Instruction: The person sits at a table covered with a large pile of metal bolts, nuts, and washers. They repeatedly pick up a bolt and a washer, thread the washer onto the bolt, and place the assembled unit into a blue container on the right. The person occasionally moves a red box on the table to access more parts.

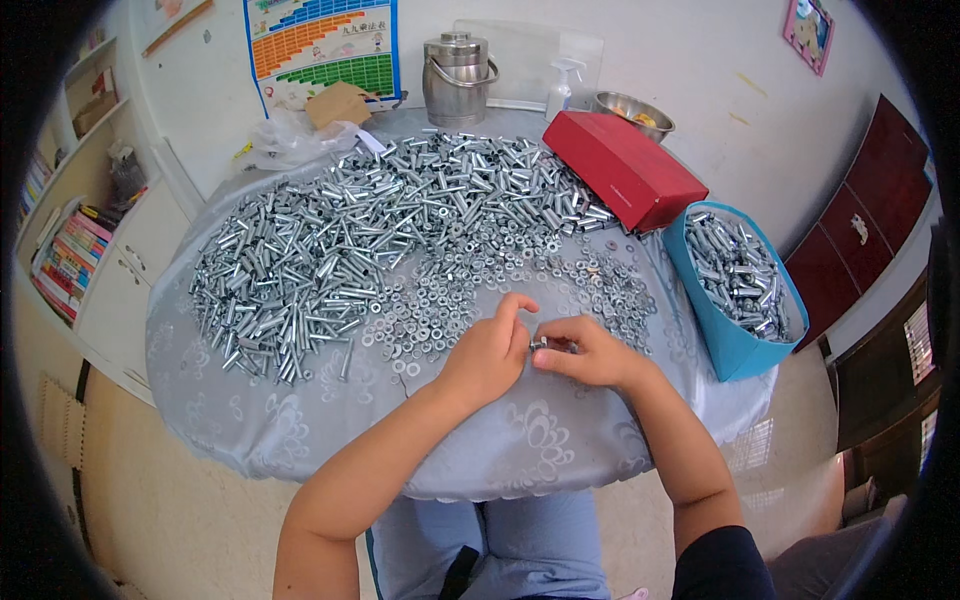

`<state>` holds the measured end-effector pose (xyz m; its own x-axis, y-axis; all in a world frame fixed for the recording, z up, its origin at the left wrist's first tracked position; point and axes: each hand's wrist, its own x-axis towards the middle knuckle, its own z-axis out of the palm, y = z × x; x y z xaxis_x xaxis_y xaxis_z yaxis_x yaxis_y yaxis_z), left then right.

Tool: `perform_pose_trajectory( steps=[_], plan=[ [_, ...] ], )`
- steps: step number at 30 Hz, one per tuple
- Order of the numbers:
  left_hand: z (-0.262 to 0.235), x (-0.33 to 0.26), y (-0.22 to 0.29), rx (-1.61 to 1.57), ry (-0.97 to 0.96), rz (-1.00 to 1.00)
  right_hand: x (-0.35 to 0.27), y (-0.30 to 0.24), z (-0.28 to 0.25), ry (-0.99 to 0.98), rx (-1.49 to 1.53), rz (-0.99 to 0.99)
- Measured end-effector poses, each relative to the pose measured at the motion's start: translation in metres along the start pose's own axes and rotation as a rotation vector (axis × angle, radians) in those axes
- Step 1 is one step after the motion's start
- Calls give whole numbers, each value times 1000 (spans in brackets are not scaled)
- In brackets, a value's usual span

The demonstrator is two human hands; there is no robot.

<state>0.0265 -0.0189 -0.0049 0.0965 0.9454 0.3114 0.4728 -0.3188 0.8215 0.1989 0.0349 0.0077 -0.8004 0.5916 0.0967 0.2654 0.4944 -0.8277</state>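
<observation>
My right hand (590,352) is closed, its thumb and fingers pinching a small silver bolt (540,344) near the table's front edge. My left hand (486,352) meets it at the bolt's other end, index finger raised and bent, the other fingers curled in. Whatever lies inside the left fingers is hidden. Just beyond both hands spreads a scatter of washers and nuts (425,318). Behind and to the left rises a broad heap of silver bolts and metal sleeves (300,265).
A blue fabric bin (745,352) full of metal fasteners stands at the right edge. Beside it lies a red box (630,165). Along the back are a steel pot (456,85), a spray bottle (560,95), a metal bowl (655,122) and a plastic bag (295,142).
</observation>
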Motion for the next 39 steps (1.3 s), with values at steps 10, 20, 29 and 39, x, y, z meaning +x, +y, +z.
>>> perform_pose_trajectory(
  steps=[10, 20, 29, 39],
  plan=[
    [-5, 2, 0, -87, -15, -49, 0, -7, -3, -1, 192, 187],
    [-5, 3, 0, -29, -52, -38, 1, -10, -1, 13, 62, 122],
    [-2, 4, -8, -22, -10, 22, 2, 6, 4, 35, 141, 142],
    [-1, 3, -5, -34, -15, -9, 1, -11, 2, 39, 62, 89]
  ],
)
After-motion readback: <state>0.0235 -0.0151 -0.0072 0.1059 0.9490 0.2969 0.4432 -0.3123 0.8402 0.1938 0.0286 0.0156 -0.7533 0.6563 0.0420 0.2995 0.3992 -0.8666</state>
